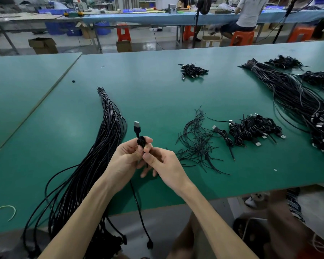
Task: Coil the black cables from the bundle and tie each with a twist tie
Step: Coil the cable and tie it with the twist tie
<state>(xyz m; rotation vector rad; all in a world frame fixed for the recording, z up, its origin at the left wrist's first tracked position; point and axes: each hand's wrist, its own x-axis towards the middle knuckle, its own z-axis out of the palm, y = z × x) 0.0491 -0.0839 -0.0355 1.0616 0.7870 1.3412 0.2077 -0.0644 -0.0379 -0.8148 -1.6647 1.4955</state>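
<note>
Cable coil [141, 143] — between the fingers [148, 140]

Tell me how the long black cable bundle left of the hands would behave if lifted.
The long bundle of black cables would probably sag floppily: its strands curve and hang off the green table. It likely feels heavy, holding many cables. Strands may splay; only one pale band is visible.

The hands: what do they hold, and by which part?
Left hand and right hand pinch one black cable at its coil below the USB plug.
</note>
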